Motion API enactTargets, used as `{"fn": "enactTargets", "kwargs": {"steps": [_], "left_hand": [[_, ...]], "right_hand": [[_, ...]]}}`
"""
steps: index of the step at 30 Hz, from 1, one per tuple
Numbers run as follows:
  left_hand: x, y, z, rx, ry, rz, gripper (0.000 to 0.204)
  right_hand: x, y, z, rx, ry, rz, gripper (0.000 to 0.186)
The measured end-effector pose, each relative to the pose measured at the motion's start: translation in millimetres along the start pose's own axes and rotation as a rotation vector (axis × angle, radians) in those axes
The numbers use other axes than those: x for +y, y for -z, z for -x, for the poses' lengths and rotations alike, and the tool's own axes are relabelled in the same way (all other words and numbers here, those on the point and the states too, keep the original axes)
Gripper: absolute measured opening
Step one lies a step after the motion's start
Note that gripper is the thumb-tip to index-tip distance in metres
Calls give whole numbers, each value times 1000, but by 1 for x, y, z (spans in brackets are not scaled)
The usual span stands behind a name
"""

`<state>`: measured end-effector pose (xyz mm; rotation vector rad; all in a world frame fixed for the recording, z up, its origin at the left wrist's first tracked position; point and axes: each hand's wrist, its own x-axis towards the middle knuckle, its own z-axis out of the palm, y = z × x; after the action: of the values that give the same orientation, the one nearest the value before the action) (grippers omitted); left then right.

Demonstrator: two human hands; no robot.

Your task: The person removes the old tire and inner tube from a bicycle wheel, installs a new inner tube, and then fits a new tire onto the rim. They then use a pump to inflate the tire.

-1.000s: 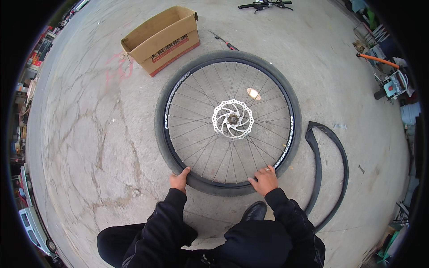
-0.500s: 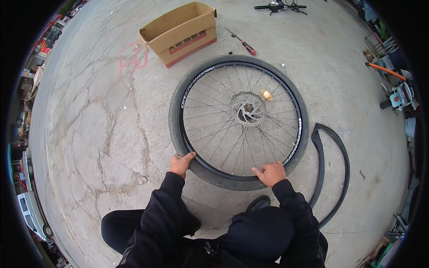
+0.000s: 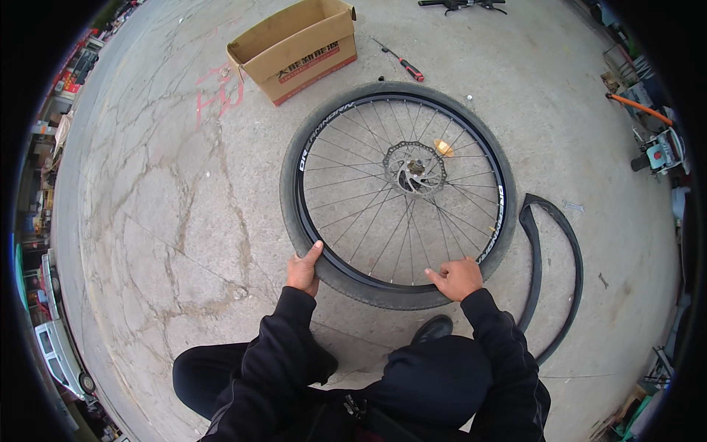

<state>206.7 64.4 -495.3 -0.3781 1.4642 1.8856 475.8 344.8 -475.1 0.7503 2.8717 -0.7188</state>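
Observation:
A bicycle wheel (image 3: 368,296) with a black tyre, black rim, thin spokes and a metal brake disc (image 3: 400,177) lies in front of me, disc side up. My left hand (image 3: 303,271) closes round the tyre at the near left, its thumb on top by the rim. At the near right my right hand (image 3: 460,279) grips the tyre and rim, thumb pointing inward toward the spokes. The fingers beneath the tyre are hidden. Beside the wheel, on the right, a flattened black inner tube (image 3: 577,258) rests in a loop.
Beyond the wheel stand an open cardboard box (image 3: 315,65) and a red-and-black screwdriver (image 3: 412,69). A handlebar (image 3: 464,7) lies at the far edge. Two small wrenches, one silver (image 3: 574,206) and one darker (image 3: 603,281), lie right. An orange piece (image 3: 443,147) shows through the spokes. The concrete (image 3: 169,221) is cracked.
The view has shifted slightly. My left thumb has swung from lying across the rim to pointing up and away. My right hand has moved a little rightward on the wheel; both hands keep hold.

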Motion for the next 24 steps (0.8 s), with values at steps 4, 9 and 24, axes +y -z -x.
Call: {"fn": "enactTargets", "kwargs": {"steps": [4, 9, 24], "left_hand": [[11, -11, 4, -27, 46, 136, 32], [54, -43, 11, -64, -37, 130, 33], [324, -194, 78, -631, -566, -565, 31]], "right_hand": [[-8, 7, 2, 50, 8, -57, 54], [-17, 16, -9, 45, -39, -108, 57], [-59, 273, -29, 619, 230, -504, 58]]}}
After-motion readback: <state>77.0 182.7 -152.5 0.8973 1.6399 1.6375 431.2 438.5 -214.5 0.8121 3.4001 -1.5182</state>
